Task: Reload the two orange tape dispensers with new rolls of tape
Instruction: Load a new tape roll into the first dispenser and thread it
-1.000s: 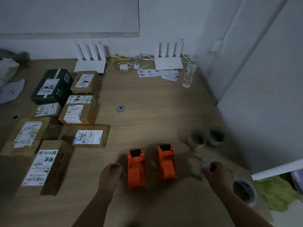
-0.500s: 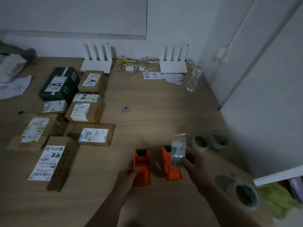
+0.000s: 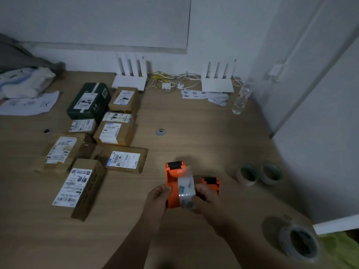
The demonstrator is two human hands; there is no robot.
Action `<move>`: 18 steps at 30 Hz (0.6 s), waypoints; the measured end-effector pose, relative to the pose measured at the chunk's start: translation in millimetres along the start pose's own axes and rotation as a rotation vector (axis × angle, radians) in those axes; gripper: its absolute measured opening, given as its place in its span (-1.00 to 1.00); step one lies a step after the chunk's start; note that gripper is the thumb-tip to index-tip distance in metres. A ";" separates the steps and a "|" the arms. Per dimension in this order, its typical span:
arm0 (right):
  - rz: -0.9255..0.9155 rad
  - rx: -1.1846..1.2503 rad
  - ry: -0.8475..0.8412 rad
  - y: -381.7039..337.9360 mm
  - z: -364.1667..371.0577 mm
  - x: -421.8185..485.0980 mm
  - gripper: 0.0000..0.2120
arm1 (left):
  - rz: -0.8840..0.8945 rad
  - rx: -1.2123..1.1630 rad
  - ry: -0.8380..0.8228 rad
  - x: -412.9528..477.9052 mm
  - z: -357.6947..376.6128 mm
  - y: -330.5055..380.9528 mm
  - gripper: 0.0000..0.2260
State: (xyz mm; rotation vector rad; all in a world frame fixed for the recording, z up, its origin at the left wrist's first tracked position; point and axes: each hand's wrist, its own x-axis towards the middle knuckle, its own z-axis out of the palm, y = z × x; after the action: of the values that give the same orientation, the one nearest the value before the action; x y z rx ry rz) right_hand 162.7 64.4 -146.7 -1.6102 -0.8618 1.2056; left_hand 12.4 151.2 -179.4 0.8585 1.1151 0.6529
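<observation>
The left hand (image 3: 158, 199) is wrapped around the side of one orange dispenser (image 3: 172, 183), lifted a little off the tabletop (image 3: 194, 123), while the right hand (image 3: 206, 199) pinches a clear roll of tape (image 3: 187, 188) by its rim and holds it against the dispenser's open cradle. The second orange dispenser (image 3: 210, 182) sits just behind the right hand, at about two o'clock from it, partly hidden. Two more rolls (image 3: 247, 174) stand side by side further out at two o'clock, and a larger roll (image 3: 299, 242) lies near the tabletop's edge at four o'clock (none of these is being touched). The plastic body looks stiff and light, so a firm grip on its flat sides, clear of the toothed cutter by the black roller (image 3: 175, 165), seems the safest hold. The roll should be light but slick on its faces; I would take it by the outer rim or through the core, since the loose end will likely cling to fingers. Parcels (image 3: 114, 133) crowd the ten o'clock side, well apart from the work.
</observation>
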 end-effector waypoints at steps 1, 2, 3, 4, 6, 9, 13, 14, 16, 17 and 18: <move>-0.005 -0.005 -0.003 -1.5 1.6 0.4 -0.78 | 0.015 -0.004 -0.012 -1.1 0.9 0.7 -0.83; -0.014 -0.011 -0.006 -2.6 3.1 0.8 -0.78 | 0.025 -0.008 -0.022 -2.2 2.6 1.1 -0.82; -0.027 -0.008 -0.008 -4.4 4.8 0.8 -0.76 | 0.033 -0.012 -0.031 -3.3 4.2 0.8 -0.82; -0.039 -0.009 -0.005 -5.5 6.2 0.9 -0.75 | 0.044 -0.014 -0.036 -4.8 6.7 1.2 -0.80; -0.051 0.004 -0.002 -5.4 8.8 0.5 -0.73 | 0.065 -0.010 -0.036 -7.5 11.3 1.4 -0.77; -0.082 0.020 0.004 -1.7 11.5 -0.9 -0.71 | 0.092 -0.029 -0.047 -8.9 15.8 -0.4 -0.73; -0.116 -0.027 0.002 -2.7 14.5 -1.6 -0.67 | 0.107 0.031 -0.064 -8.4 14.7 -4.3 -0.67; -0.112 -0.057 -0.007 -2.7 15.0 -1.5 -0.69 | 0.113 0.045 -0.069 -8.9 14.4 -4.4 -0.66; -0.115 -0.099 -0.016 -2.7 15.3 -1.6 -0.73 | 0.124 0.078 -0.118 -10.7 13.8 -3.5 -0.68; -0.117 -0.116 -0.015 -2.0 14.6 -1.5 -0.76 | 0.125 0.107 -0.146 -10.9 13.8 -3.1 -0.73; -0.118 -0.130 -0.015 -1.1 13.8 -1.4 -0.78 | 0.127 0.133 -0.164 -10.4 14.4 -3.1 -0.80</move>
State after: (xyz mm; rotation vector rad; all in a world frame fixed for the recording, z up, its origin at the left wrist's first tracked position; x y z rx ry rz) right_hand 149.1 67.0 -146.5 -1.6304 -1.0487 1.0995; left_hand 22.8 137.5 -174.1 1.0849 0.9693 0.6063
